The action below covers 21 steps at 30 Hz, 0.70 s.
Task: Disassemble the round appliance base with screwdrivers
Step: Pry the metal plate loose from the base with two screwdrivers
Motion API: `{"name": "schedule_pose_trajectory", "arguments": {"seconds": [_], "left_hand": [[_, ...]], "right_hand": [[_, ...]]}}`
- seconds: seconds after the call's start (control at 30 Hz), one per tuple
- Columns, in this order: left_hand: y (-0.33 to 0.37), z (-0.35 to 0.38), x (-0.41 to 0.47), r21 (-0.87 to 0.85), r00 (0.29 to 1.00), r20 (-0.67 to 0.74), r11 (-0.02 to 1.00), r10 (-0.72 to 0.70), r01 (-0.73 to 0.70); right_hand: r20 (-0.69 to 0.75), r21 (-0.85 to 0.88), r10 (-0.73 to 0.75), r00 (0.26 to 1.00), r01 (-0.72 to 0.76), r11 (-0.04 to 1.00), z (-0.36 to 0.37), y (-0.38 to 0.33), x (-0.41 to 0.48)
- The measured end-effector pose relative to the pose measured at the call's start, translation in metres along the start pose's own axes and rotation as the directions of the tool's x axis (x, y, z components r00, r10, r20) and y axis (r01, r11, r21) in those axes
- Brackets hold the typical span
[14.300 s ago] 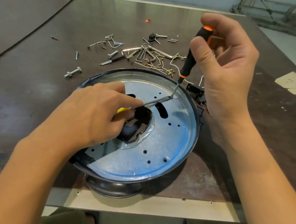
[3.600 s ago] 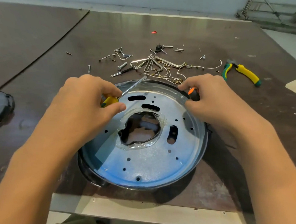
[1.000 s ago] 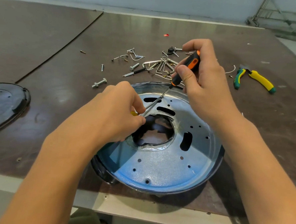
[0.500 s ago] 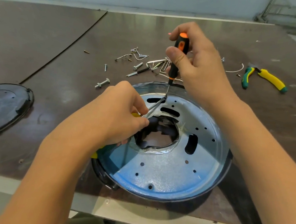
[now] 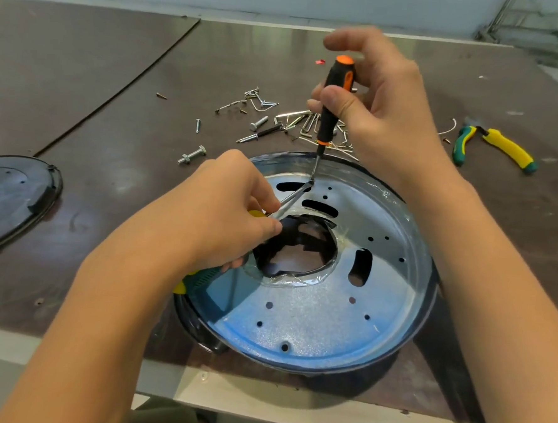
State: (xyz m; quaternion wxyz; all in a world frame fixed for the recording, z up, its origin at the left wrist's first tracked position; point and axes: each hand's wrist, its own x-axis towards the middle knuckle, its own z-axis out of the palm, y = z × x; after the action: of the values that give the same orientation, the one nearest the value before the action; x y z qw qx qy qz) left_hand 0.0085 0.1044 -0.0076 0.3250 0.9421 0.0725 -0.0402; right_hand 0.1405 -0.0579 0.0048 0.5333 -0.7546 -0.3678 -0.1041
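Blue-tinted metal base (image 5: 314, 311) sits at the near edge of the table (image 5: 112, 135), open side up, with a ragged central hole. Right hand (image 5: 384, 119) pinches the orange-and-black screwdriver (image 5: 331, 110) between thumb and fingers. The handle is near upright, the tip on the plate beside a far slot. Left hand (image 5: 218, 214) grips a yellow-handled screwdriver (image 5: 291, 199), fingers curled round it. Its shaft lies low across the plate and meets the other tip. Behind the base: loose screws (image 5: 309, 125), and a bolt (image 5: 192, 155) to their left. Pliers (image 5: 503, 150) lie far right. Black cover (image 5: 7, 194) lies far left, well apart.
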Motion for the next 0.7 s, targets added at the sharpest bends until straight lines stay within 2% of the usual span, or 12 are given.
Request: {"name": "schedule_pose_trajectory", "arguments": {"seconds": [0.1, 0.27, 0.4, 0.5, 0.7], "left_hand": [[0.0001, 0.0009, 0.0006, 0.008, 1.0, -0.003, 1.0, -0.006, 0.006], [0.0005, 0.0008, 0.0003, 0.008, 1.0, -0.005, 1.0, -0.02, 0.02], [0.0002, 0.0024, 0.0, -0.008, 1.0, -0.011, 1.0, -0.025, 0.025], [0.0009, 0.0042, -0.0002, -0.029, 0.999, -0.005, 0.999, -0.038, 0.037], [0.0029, 0.0042, -0.0019, -0.037, 1.0, -0.007, 0.999, -0.027, 0.026]], "right_hand": [[0.016, 0.024, 0.024, 1.0, -0.024, 0.999, -0.0058, 0.0026, 0.0015], [-0.04, 0.065, 0.04, 0.998, -0.037, 0.997, -0.0087, 0.0087, -0.0041], [-0.126, -0.045, -0.02, 0.992, 0.015, 0.999, -0.0033, 0.0047, -0.0056], [-0.196, -0.024, -0.014, 0.981, 0.01, 1.0, -0.0069, 0.0052, -0.0037], [-0.051, 0.128, -0.029, 0.998, 0.035, 0.991, -0.0027, 0.0047, -0.003]]}}
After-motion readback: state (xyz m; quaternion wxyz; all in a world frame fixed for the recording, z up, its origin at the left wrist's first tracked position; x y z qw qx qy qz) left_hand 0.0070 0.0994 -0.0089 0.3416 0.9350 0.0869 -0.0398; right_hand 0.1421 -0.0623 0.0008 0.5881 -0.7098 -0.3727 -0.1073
